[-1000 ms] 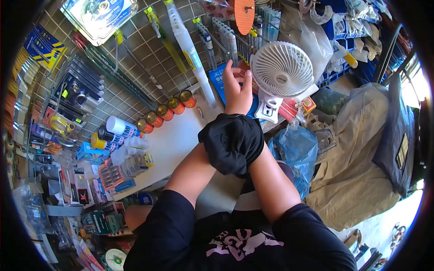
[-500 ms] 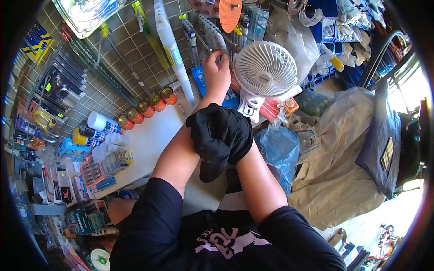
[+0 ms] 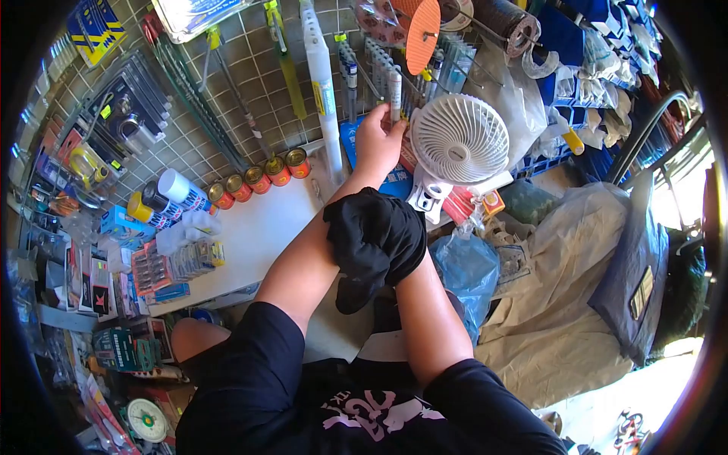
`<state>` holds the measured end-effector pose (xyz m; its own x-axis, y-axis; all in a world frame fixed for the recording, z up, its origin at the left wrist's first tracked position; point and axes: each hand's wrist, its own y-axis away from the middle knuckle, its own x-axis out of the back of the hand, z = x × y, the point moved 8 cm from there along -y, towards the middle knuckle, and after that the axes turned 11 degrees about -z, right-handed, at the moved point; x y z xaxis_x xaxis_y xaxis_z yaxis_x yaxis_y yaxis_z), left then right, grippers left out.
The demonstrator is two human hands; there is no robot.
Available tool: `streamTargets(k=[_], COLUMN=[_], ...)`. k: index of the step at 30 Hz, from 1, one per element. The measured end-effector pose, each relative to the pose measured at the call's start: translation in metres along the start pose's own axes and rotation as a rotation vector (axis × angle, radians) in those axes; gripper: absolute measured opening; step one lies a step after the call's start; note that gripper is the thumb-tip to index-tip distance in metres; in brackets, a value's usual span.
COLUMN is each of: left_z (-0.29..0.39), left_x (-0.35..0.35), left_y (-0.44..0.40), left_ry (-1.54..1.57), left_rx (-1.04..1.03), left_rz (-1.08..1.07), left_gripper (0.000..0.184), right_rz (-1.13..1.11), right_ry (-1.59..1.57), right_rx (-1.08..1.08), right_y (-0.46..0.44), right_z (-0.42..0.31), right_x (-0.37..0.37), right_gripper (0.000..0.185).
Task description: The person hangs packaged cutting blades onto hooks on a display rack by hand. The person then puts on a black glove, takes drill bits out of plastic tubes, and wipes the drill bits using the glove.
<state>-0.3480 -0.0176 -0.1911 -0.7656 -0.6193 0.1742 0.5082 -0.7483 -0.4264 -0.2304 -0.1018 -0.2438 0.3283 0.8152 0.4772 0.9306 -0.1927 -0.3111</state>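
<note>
White tube (image 3: 396, 92) has swung upright in left hand (image 3: 379, 145).

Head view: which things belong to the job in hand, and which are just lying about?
In use:
left hand
pale tube at its fingers
black cloth, hiding the right hand

Lying about:
white fan
small red cans
blue bag
dial scale
</note>
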Motion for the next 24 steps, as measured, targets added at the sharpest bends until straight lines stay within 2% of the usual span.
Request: streamTargets(k=[6,10,13,14,17,20,23,24], left_z=[-0.006,0.010,0.002,-0.004,-0.002,0.001,0.005,0.010], left_x=[0.007,0.003,0.005,0.003,0.004,-0.003,-0.005,-0.005], left_y=[0.016,0.027,0.019,0.015,0.010,0.003,-0.002,-0.004], left_ry=[0.242,0.351,0.279,0.260,0.165,0.237,0.292,0.248], left_rx=[0.048,0.205,0.088,0.096,0.020,0.042,0.030,-0.045], left_rz=[0.006,-0.107,-0.108,-0.152,-0.122,-0.117,-0.100,-0.080], left_gripper=[0.035,0.037,0.038,0.046,0.052,0.054,0.051,0.048], right_rz=[-0.048,-0.032,-0.090,-0.108,-0.118,-0.044,-0.018,-0.009], right_ry=[0.103,0.017,-0.038,-0.045,0.007,0.236,0.189,0.179], right_rx=[0.154,0.124,0.068,0.076,0.152,0.221,0.169,0.153], right_y=[0.006,0.007,0.004,0.004,0.009,0.015,0.015,0.015], right_z=[-0.013,-0.029,-0.028,-0.031,-0.048,-0.054,-0.016,-0.013], right_x=[-0.004,0.000,-0.008,-0.009,-0.008,-0.004,-0.013,-0.013], right_gripper=[0.032,0.040,0.043,0.043,0.042,0.037,0.039,0.040])
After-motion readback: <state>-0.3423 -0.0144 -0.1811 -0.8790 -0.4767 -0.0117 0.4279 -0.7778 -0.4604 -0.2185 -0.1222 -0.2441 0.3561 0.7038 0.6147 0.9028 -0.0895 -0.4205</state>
